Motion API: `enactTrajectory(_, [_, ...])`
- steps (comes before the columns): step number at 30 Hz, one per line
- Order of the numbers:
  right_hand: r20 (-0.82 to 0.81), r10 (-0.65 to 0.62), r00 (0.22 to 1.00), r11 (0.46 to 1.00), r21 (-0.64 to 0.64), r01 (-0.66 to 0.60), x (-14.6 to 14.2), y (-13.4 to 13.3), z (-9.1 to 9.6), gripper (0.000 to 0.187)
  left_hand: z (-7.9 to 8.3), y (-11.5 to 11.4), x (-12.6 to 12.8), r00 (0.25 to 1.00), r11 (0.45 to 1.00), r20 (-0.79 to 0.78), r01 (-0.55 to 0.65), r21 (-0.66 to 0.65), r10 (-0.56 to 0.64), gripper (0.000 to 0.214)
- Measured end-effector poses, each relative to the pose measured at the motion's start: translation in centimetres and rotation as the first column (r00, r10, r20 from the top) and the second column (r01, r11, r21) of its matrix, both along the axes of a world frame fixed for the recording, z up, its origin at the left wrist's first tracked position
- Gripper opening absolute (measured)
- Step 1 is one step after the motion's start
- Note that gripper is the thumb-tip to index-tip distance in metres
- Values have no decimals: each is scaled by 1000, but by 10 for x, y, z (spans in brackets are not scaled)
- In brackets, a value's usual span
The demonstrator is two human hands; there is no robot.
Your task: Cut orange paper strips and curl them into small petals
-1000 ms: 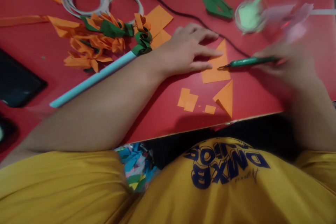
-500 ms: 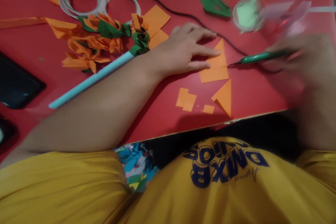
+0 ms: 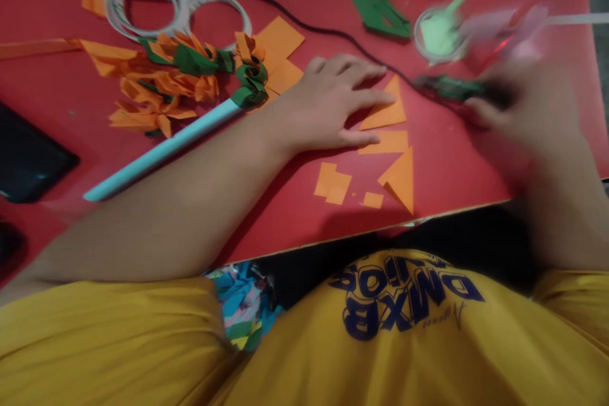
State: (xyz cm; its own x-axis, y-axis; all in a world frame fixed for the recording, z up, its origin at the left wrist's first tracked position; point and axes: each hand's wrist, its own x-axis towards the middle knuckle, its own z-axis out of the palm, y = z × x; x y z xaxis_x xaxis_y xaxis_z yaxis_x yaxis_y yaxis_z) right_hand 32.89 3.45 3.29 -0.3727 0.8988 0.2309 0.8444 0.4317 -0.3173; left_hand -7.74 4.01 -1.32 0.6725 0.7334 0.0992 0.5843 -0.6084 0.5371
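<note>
Head view: red table (image 3: 457,168) strewn with orange scraps (image 3: 333,183) — left hand (image 3: 328,104) spread flat, right hand (image 3: 523,115) gripping a green tool (image 3: 447,87).

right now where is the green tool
Head view, right of centre: the green tool is in the right hand, its tip just right of the orange triangle the left hand touches.

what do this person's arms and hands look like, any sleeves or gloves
Both the left hand and the right hand are bare: no gloves, rings or watch show, though the right one is blurred. The forearms are uncovered. A yellow shirt with dark blue lettering is worn.
</note>
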Motion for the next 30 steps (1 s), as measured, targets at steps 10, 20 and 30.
enactTrajectory(10, [-76,558,826,823,-73,-563,-84,-49,-17,37,-4,1,-2,999,999,45,27,25,-28,83])
enactTrajectory(20, [-200,518,832,842,-53,-537,-81,-40,-30,31,2,4,3,994,995,100,-62,74,54,48])
enactTrajectory(30, [-183,307,934,949,-13,-315,-83,-33,-43,20,0,-6,10,974,979,117,-201,31,196,35])
